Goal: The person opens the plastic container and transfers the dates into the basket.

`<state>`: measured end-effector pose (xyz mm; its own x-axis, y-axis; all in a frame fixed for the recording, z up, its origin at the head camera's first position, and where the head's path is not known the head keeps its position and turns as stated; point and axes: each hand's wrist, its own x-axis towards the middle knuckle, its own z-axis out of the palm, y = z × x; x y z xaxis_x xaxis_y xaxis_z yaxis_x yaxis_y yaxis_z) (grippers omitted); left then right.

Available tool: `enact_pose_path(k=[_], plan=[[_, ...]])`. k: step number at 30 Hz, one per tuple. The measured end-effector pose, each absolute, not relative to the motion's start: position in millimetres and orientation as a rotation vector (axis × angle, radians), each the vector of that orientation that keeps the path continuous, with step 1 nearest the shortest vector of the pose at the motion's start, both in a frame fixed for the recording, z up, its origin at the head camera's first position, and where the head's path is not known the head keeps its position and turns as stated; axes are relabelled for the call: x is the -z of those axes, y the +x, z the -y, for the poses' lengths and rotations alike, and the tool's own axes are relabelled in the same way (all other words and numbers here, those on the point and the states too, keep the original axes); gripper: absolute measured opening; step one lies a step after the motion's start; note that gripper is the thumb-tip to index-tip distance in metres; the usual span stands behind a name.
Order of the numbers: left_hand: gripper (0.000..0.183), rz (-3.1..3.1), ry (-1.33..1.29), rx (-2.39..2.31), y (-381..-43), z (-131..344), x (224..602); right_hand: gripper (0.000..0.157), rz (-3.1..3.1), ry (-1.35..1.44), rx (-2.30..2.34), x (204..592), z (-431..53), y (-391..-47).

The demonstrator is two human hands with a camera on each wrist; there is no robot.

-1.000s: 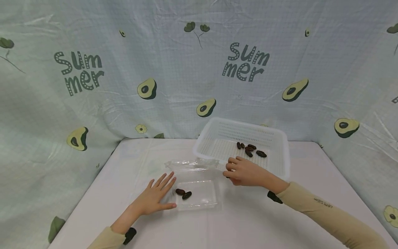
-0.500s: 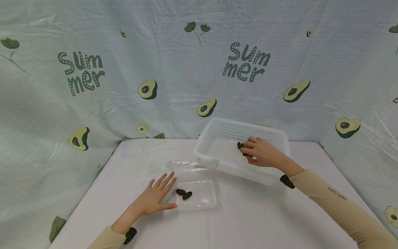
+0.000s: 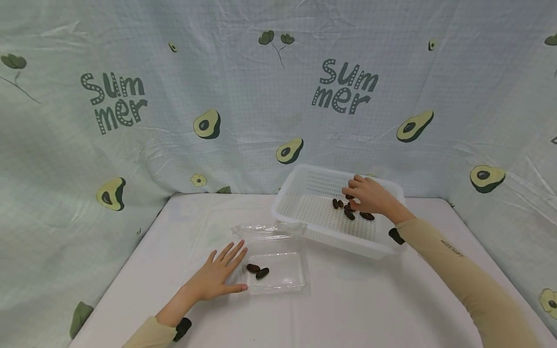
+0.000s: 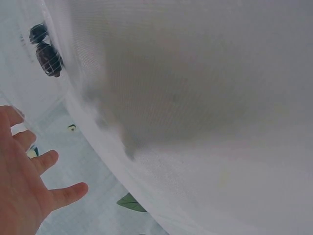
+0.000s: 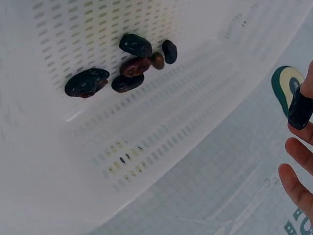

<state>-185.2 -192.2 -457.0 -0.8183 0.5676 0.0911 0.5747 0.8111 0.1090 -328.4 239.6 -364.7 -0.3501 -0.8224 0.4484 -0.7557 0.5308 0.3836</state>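
My right hand (image 3: pixel 370 195) is over a white perforated basket (image 3: pixel 292 209), pinching a dark date (image 5: pixel 299 108) between thumb and fingertips. Several more dates lie on the basket floor below it, among them a reddish one (image 5: pixel 135 67) and a larger one set apart (image 5: pixel 87 83). With fingers spread, my left hand (image 3: pixel 213 278) rests at the left edge of a clear plastic clamshell box (image 3: pixel 285 275), its lid raised at the back. Two dates (image 3: pixel 257 271) lie near the left side of that box. In the left wrist view they show through the plastic.
The basket stands at the back of a white-covered table (image 3: pixel 330 309), behind and to the right of the clear box. A printed cloth (image 3: pixel 243 96) hangs behind and along both sides of the table.
My right hand has moved from beside the clear box, a dark bit at its fingers, rightward and back over the basket, lifting slightly in the last half second. My left hand stays put.
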Motion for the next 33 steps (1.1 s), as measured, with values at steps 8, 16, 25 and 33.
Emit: enact_pose_path(k=[8,16,25,33], plan=[[0.085,2.948,-0.928,0.222,-185.8,192.5,458.1,0.017,2.284,1.196,0.184,381.0,-233.3,-356.3],[0.085,2.935,-0.934,0.205,-186.8,192.0,459.9,0.014,2.477,1.105,0.217,393.1,-225.9,-368.3],[0.085,2.936,-0.926,0.201,-186.2,192.3,459.6,0.010,2.584,1.091,0.263,404.4,-219.9,-369.6],[0.085,2.944,-0.921,0.200,-185.3,193.1,458.8,0.011,2.559,1.115,0.281,408.2,-216.0,-369.1]])
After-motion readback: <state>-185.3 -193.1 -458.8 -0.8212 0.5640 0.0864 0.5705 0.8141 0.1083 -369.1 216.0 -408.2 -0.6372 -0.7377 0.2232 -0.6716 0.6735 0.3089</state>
